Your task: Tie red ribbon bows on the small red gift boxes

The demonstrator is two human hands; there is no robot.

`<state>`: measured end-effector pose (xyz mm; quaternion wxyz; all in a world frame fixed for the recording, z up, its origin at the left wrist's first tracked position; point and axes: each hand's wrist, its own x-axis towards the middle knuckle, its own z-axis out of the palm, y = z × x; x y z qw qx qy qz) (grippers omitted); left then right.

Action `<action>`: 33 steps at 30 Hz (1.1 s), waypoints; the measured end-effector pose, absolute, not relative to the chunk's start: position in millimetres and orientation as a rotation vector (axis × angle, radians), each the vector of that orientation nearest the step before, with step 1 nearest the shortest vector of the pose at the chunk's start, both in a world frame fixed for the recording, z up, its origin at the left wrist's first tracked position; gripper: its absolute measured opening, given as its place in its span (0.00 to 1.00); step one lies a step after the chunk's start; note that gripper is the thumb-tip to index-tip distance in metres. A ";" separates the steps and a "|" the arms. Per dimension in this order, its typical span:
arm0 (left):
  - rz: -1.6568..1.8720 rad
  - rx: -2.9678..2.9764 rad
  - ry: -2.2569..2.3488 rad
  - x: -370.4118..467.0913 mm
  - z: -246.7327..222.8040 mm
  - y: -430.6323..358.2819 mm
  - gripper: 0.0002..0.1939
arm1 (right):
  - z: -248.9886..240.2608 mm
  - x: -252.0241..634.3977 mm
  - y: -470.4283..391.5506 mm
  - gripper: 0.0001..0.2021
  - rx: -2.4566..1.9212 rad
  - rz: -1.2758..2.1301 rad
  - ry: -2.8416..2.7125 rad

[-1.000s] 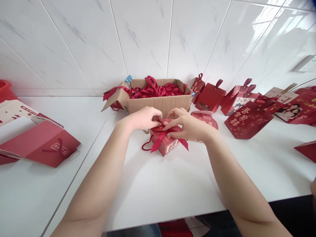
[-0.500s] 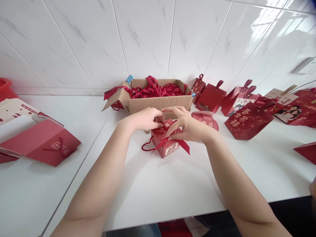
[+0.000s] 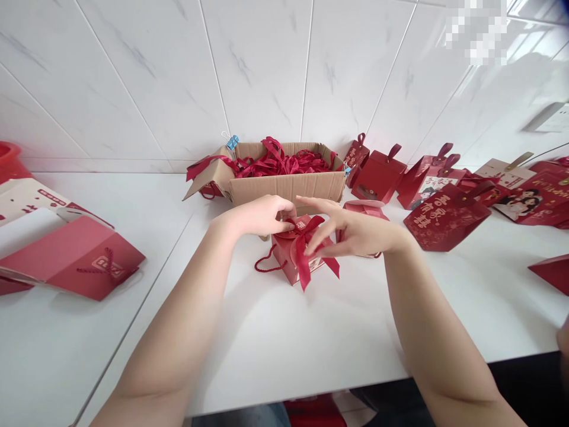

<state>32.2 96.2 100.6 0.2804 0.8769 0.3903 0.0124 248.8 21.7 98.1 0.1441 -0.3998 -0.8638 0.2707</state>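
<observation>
A small red gift box (image 3: 284, 256) with a cord handle stands in front of me on the white table. Across its top lies a red ribbon bow (image 3: 304, 240), its tails hanging over the near side. My left hand (image 3: 273, 214) is closed in a pinch at the bow's left side; the fingers partly cover what they grip, seemingly a ribbon loop. Over the right side of the box, my right hand (image 3: 342, 228) has its fingers spread, close to the ribbon and gripping nothing. Behind it, partly covered, is another red box with a rounded flap (image 3: 367, 207).
A cardboard box (image 3: 284, 188) full of red ribbons (image 3: 284, 159) stands against the tiled wall. Several red gift boxes (image 3: 448, 216) are at the right. An opened red box (image 3: 80, 255) lies at the left. Part of another person's hand (image 3: 563, 338) shows at the right edge.
My right hand has let go of the ribbon, opened its fingers and shifted right. One ribbon tail now hangs down the box's front. The left hand has stayed in place.
</observation>
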 end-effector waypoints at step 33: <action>0.106 2.418 0.973 26.8 94.1 105.1 0.06 | 94.4 247.1 25.6 0.27 -1.369 0.837 -2.408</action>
